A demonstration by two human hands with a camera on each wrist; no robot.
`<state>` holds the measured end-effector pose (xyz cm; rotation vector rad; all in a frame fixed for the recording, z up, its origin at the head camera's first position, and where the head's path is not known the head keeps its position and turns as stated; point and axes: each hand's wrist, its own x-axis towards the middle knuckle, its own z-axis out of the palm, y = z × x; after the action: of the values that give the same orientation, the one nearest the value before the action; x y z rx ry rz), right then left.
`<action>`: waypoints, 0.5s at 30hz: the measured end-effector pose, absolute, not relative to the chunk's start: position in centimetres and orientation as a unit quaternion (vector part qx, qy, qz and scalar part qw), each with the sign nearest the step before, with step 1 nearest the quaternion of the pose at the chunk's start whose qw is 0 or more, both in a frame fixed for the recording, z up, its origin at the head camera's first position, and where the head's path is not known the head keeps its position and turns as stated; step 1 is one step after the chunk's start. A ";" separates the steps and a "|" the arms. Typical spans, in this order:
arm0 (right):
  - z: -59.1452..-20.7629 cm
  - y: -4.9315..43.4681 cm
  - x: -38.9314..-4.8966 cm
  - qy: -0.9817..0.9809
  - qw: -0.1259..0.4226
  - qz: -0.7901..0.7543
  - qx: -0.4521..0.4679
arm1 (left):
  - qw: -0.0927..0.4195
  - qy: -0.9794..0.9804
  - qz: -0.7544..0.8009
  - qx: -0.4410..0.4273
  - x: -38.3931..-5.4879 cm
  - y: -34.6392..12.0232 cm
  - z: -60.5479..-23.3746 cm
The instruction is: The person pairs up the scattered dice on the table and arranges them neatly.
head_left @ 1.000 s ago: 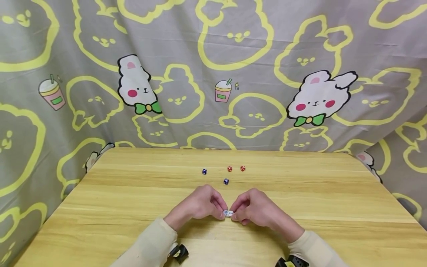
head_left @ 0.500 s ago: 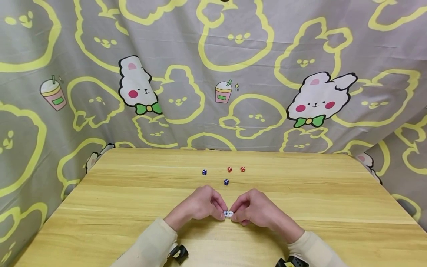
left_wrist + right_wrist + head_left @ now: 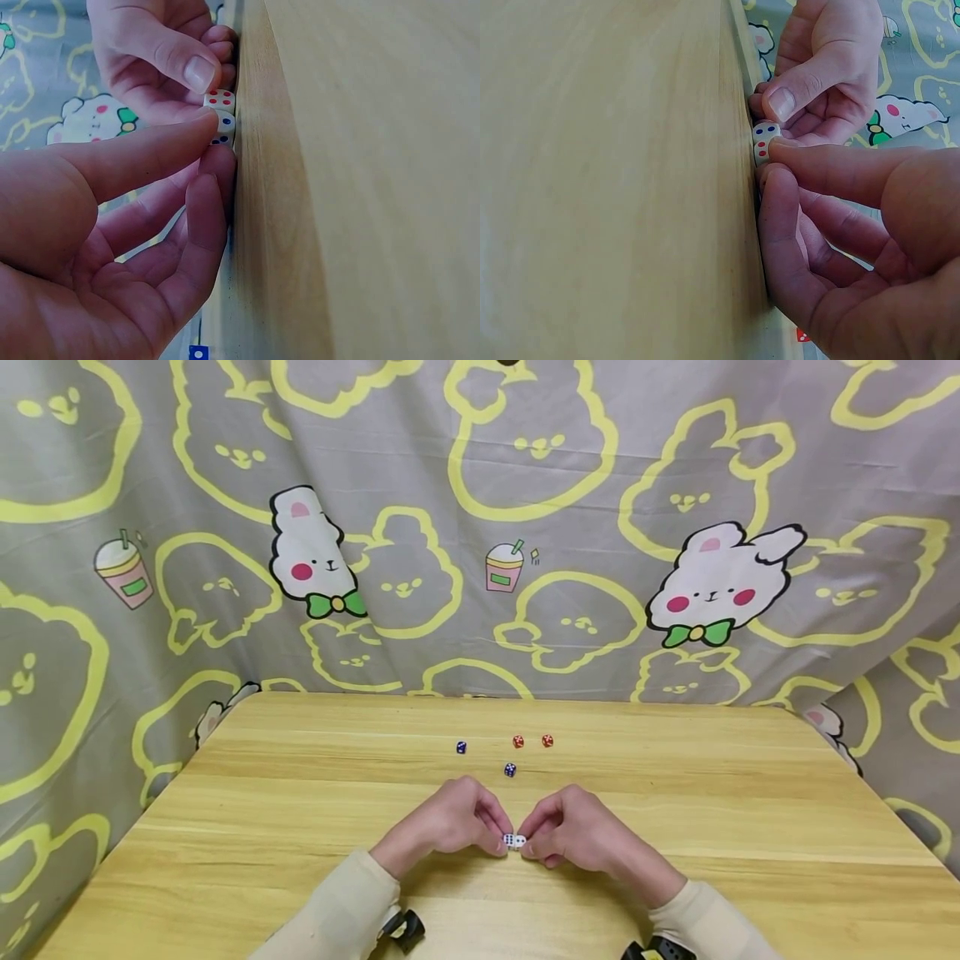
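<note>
Two white dice sit side by side on the wooden table, right up against each other in the wrist views. My left hand (image 3: 453, 817) pinches the left white die (image 3: 508, 841) between thumb and fingers; its side has blue pips in the left wrist view. The right white die (image 3: 762, 152), showing red pips on its side, is pinched by my right hand (image 3: 581, 828) in the same way. Both thumbs press from the near side, and the fingertips partly cover the dice.
Beyond the hands lie two blue dice, one nearer (image 3: 510, 770) and one farther left (image 3: 461, 747). Two red dice, a left one (image 3: 518, 742) and a right one (image 3: 547, 741), are at the back. A patterned grey curtain (image 3: 480, 635) hangs behind the table (image 3: 300, 777).
</note>
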<state>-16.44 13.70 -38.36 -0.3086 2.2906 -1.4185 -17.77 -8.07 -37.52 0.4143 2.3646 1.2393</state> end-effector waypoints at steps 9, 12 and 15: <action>-38.4 13.7 -16.4 0.828 0.216 -0.506 -0.109 | 0.218 0.854 0.449 0.150 -17.7 -8.1 -37.6; -38.3 13.7 -16.4 0.828 0.216 -0.505 -0.111 | 0.219 0.853 0.450 0.149 -17.7 -8.1 -37.6; -38.3 13.7 -16.4 0.828 0.217 -0.505 -0.111 | 0.219 0.852 0.451 0.148 -17.7 -8.1 -37.6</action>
<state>-16.39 13.71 -38.31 -0.3084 2.2938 -1.3989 -17.75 -8.07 -37.58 0.4108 2.3591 1.2492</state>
